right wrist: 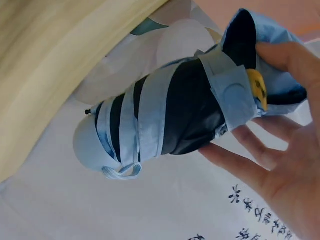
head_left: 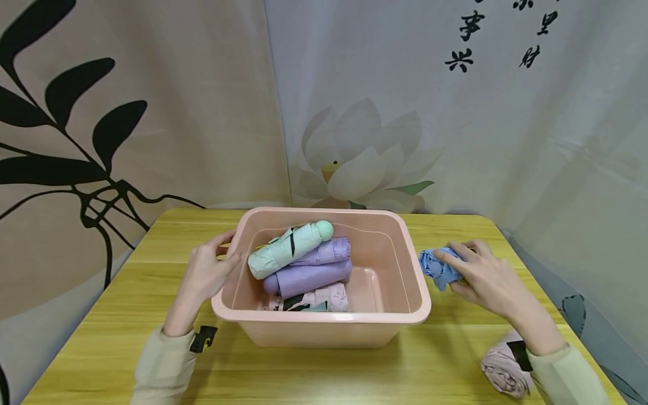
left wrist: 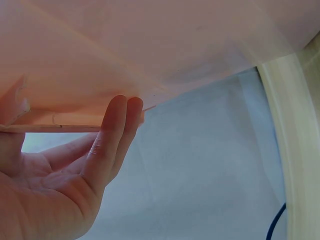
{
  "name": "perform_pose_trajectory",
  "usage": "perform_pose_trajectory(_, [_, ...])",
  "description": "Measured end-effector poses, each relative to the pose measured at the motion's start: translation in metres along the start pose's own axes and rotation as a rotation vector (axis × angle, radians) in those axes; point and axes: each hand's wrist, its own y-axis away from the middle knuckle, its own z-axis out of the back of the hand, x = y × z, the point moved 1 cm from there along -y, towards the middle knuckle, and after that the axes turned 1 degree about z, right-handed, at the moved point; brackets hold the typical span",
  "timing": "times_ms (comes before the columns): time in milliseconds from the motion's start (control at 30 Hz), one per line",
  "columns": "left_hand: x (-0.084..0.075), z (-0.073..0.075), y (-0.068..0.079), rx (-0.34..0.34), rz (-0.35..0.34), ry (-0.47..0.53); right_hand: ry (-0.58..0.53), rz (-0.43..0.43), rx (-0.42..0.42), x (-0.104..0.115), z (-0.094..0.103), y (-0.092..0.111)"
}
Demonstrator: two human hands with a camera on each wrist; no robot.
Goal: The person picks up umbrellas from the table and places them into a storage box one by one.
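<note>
A pink plastic bin (head_left: 329, 329) stands on the table, with several folded umbrellas inside. A mint-green umbrella (head_left: 283, 254) lies on top of two purple ones, including this purple umbrella (head_left: 314, 279); a pale pink umbrella (head_left: 331, 297) lies nearest the front wall. My left hand (head_left: 210, 270) holds the bin's left rim, thumb over the edge and fingers (left wrist: 107, 135) against the outer wall. To the right of the bin, my right hand (head_left: 486, 278) grips a light-blue folded umbrella (right wrist: 150, 115) between thumb and fingers. Its rounded end cap points away from the palm.
Another pale pink rolled umbrella (head_left: 506, 365) lies on the table at the front right, partly under the right forearm. A wooden table (head_left: 167, 247) carries everything. Behind it hangs a printed curtain (head_left: 364, 67) with a lotus and dark leaves.
</note>
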Motion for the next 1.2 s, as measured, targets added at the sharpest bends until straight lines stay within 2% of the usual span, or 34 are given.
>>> perform_pose_trajectory(300, [0.0,0.0,0.0,-0.001,-0.005,-0.001,0.07,0.035,-0.121,0.005,0.011,-0.018])
perform_pose_trajectory(567, [-0.002,0.0,0.0,0.005,0.003,-0.001,0.127,0.103,-0.217,0.012,0.022,-0.038])
perform_pose_trajectory(1033, [-0.004,0.001,0.001,0.013,0.004,-0.003,0.152,0.227,-0.247,0.038,0.04,-0.082])
perform_pose_trajectory(1200, [-0.003,0.0,0.001,0.009,-0.005,-0.008,0.153,0.25,-0.228,0.05,0.043,-0.098])
